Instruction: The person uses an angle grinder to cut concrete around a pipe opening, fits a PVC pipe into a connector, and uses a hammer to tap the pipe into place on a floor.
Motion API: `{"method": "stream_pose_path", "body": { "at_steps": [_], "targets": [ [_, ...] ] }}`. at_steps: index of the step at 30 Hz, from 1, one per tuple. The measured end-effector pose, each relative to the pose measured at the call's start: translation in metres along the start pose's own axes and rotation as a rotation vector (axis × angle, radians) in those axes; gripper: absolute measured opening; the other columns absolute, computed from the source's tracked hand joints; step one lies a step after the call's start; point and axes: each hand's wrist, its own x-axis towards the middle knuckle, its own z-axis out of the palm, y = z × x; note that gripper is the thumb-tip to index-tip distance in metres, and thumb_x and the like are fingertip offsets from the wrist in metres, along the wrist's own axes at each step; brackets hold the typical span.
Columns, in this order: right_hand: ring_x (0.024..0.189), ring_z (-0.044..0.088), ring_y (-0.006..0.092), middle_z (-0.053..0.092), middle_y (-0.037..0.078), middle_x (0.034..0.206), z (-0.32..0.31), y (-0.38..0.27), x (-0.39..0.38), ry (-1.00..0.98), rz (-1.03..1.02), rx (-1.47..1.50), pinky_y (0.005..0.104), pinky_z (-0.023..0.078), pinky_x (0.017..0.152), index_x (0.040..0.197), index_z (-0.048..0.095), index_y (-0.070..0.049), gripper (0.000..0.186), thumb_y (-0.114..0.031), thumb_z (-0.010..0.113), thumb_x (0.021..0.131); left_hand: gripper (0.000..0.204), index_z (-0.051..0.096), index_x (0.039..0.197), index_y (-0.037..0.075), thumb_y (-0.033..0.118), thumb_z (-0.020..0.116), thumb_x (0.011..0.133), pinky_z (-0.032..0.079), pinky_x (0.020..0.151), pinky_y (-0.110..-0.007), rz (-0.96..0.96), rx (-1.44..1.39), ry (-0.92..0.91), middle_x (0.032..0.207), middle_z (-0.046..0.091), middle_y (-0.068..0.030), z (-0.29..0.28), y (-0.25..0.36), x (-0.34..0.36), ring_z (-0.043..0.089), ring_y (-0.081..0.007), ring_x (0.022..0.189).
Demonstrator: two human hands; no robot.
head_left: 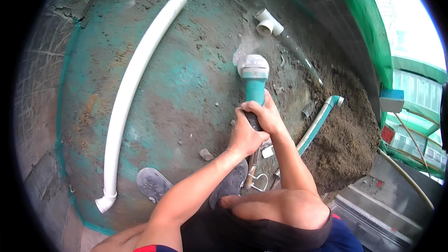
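Note:
Both my hands are wrapped around a teal angle grinder point(255, 89) with a whitish, dusty head. My left hand point(244, 136) grips the dark rear end of its body. Just ahead of it, my right hand point(266, 113) closes round the body below the teal section. The grinder's head points away from me, low over the dirty floor, and a pale cloud of dust point(248, 46) hangs beside it. Its disc cannot be made out. Beyond the head lies a white pipe tee point(268, 24), apart from the grinder.
A long white pipe point(134, 74) with an elbow end lies on the left. To the right are a teal-and-white pipe point(320, 123) and a sand heap point(347, 142). A wooden-handled tool point(252, 170) and my grey clogs point(154, 184) are close in. Green netting point(368, 23) hangs at right.

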Motion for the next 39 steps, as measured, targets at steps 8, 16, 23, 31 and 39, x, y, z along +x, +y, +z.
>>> {"method": "stream_pose_path", "body": {
  "at_steps": [8, 16, 23, 31, 39],
  "targets": [
    [0.090, 0.063, 0.0201, 0.065, 0.012, 0.102, 0.000, 0.012, -0.007, 0.009, 0.036, -0.005, 0.0363, 0.053, 0.083, 0.125, 0.052, 0.004, 0.064, -0.028, 0.079, 0.076, 0.085, 0.036, 0.128, -0.005, 0.014, 0.086, 0.062, 0.054, 0.092, -0.042, -0.011, 0.027, -0.021, 0.114, 0.062, -0.0224, 0.006, -0.016, -0.004, 0.067, -0.0342, 0.106],
    [0.087, 0.062, 0.0188, 0.063, 0.010, 0.098, 0.010, -0.001, -0.002, -0.080, -0.014, 0.047, 0.0355, 0.053, 0.080, 0.118, 0.051, 0.004, 0.059, -0.027, 0.079, 0.076, 0.084, 0.035, 0.129, -0.006, 0.016, 0.084, 0.064, 0.054, 0.091, -0.042, -0.055, -0.010, -0.014, 0.115, 0.061, -0.0243, -0.005, -0.009, -0.002, 0.067, -0.0350, 0.108],
    [0.087, 0.062, 0.0156, 0.062, 0.006, 0.098, 0.017, -0.015, -0.014, -0.072, -0.016, 0.025, 0.0334, 0.054, 0.082, 0.125, 0.051, 0.003, 0.056, -0.020, 0.076, 0.081, 0.085, 0.033, 0.130, -0.007, 0.012, 0.084, 0.065, 0.054, 0.094, -0.043, 0.089, -0.043, 0.064, 0.117, 0.061, -0.0223, -0.003, -0.018, -0.010, 0.067, -0.0317, 0.108],
    [0.086, 0.063, 0.0155, 0.063, 0.007, 0.098, 0.003, 0.002, -0.013, -0.015, 0.012, -0.029, 0.0320, 0.054, 0.079, 0.124, 0.052, 0.002, 0.053, -0.020, 0.076, 0.081, 0.092, 0.033, 0.134, -0.008, 0.016, 0.086, 0.062, 0.054, 0.093, -0.043, 0.041, -0.001, -0.011, 0.115, 0.062, -0.0239, 0.004, -0.012, -0.009, 0.067, -0.0354, 0.107],
    [0.088, 0.062, 0.0163, 0.062, 0.007, 0.098, 0.006, -0.004, -0.005, -0.027, -0.018, -0.067, 0.0333, 0.053, 0.083, 0.123, 0.052, 0.004, 0.055, -0.023, 0.075, 0.080, 0.085, 0.034, 0.128, -0.006, 0.015, 0.084, 0.063, 0.055, 0.090, -0.041, 0.007, -0.058, 0.002, 0.113, 0.061, -0.0222, 0.002, -0.011, -0.001, 0.068, -0.0328, 0.103]
  ]
}}
